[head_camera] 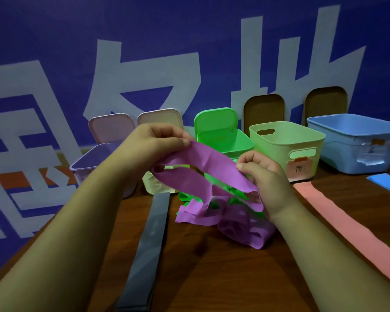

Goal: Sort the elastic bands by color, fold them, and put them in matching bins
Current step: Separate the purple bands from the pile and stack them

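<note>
Tabletop (212, 278): dark wood; carries every band and bin.
Grey band (149, 251): nearest, left of centre, lying flat and straight.
Pink band (347, 226): on the right, flat, running diagonally toward the near edge.
Heap: purple loops tangled with a green band (234, 190), resting mid-table between the grey and pink bands.
Purple band (212, 167): its upper length is lifted clear of the heap and stretched between both hands, while the lower part trails into the heap.
Left hand (153, 143): thumb and fingers pinch the band's higher end.
Right hand (263, 174): fingers curled, pinching the band's lower end.
Blue band (387, 181): far right edge, flat, just before the blue bin (358, 140).
Bins, left to right: purple bin (83, 163), pale bin (153, 183) (partly hidden), green bin (234, 140), light green bin (302, 140), blue bin.
Lids (216, 120): propped upright behind the bins against a blue banner (189, 41).
Progress: judged early. No band shows inside any bin, three lie laid out but unfolded, and the purple one is only being untangled. Folding and binning all remain.
Count: five bins; five lids (two pinkish, one green, two brown); one band each in grey, pink and blue; how many are in the heap cannot be told.
</note>
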`<state>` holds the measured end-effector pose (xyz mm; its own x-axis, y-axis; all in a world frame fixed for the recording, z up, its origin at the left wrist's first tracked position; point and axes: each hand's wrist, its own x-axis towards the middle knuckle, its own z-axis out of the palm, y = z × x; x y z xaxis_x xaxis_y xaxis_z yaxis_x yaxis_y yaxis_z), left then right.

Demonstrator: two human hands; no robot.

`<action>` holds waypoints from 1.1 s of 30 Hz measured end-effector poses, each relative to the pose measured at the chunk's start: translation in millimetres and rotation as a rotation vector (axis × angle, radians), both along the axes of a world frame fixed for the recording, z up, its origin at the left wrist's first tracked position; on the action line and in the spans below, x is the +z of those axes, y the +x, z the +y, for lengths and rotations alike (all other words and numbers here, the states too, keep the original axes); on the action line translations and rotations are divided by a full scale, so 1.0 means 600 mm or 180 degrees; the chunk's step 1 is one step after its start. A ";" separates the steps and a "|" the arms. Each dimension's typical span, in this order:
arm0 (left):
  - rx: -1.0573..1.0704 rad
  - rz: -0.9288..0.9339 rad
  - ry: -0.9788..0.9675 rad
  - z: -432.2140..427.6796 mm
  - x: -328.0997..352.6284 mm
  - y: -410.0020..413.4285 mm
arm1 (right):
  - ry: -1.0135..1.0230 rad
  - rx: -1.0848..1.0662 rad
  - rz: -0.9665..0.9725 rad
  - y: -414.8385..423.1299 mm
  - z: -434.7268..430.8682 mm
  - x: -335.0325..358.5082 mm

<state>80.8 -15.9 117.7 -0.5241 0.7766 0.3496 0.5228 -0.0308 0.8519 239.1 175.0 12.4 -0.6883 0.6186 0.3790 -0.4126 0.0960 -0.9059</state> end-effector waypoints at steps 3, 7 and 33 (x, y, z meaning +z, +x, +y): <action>-0.0186 -0.0096 -0.0058 -0.007 -0.002 -0.001 | -0.0072 0.0320 -0.0023 -0.004 -0.002 -0.006; -0.0639 -0.0629 -0.0019 -0.015 -0.005 -0.002 | -0.0178 0.0613 -0.0051 -0.002 -0.004 -0.008; -0.0049 0.1012 -0.2251 -0.030 -0.007 -0.037 | 0.1663 -0.0593 -0.1336 -0.013 -0.002 -0.032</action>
